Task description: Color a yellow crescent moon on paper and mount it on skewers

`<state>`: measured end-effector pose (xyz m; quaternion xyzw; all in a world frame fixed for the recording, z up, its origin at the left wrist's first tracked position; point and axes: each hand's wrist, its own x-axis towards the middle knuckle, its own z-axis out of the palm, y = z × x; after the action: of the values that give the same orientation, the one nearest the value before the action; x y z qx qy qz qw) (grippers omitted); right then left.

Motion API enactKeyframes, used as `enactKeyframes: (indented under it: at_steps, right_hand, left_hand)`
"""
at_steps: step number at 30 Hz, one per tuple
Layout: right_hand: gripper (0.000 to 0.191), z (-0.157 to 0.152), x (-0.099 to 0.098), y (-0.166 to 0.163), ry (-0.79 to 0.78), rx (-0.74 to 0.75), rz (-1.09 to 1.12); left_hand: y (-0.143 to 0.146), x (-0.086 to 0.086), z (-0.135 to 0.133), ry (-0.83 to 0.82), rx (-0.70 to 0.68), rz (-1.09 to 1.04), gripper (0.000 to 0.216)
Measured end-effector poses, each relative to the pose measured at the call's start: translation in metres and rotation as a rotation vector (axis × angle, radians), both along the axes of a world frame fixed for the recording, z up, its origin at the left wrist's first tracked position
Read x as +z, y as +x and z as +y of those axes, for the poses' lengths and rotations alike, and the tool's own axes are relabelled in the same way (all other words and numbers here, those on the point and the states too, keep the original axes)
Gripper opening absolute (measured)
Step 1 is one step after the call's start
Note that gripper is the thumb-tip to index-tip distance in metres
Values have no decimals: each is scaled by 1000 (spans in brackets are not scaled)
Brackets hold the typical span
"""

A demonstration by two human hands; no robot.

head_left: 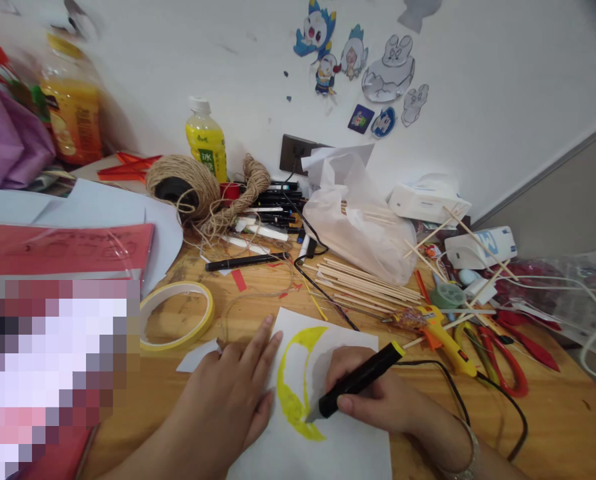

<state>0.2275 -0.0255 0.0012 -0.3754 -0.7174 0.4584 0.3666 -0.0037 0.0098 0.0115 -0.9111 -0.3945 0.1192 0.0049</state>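
Note:
A sheet of white paper [353,453] lies on the wooden table in front of me. On it is a yellow crescent moon [291,400], coloured at both ends and along the left side, with a white patch inside. My right hand [373,393] grips a black marker [361,380] with a yellow end, its tip touching the lower part of the crescent. Flat on the paper's left edge and the table rests my left hand [238,380], fingers stretched out. A small white paper scrap [198,355] lies beside it.
A roll of yellow tape [208,313] lies to the left. Wooden sticks [368,283], a yellow glue gun [443,333] with its black cord and red-handled scissors [515,380] lie to the right. Twine [203,180], several markers and drink bottles [205,140] stand or lie behind.

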Motion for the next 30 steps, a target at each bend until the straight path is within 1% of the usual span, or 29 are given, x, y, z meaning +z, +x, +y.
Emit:
enactKeyframes:
  at_steps: [10,15,18,21,26,30]
  right_hand:
    - [29,-1,-1,1,-9,-7,20]
    - [29,-2,-3,3,-56,-36,7]
    - [32,-2,-2,3,-45,-14,0]
    - [31,-2,-1,2,-68,-42,-8]
    - [32,-3,-1,2,-29,-8,6]
    - [31,-1,-2,2,-51,-12,9]
  left_hand:
    - [-1,-1,1,0,3,-15,58]
    - [0,0,-1,17,-3,-2,58]
    - [0,0,-2,3,5,-6,58]
    - [-1,1,-1,-16,11,-4,59]
    - [0,4,-1,7,-13,18,58]
    - [0,5,-1,12,-16,8,59]
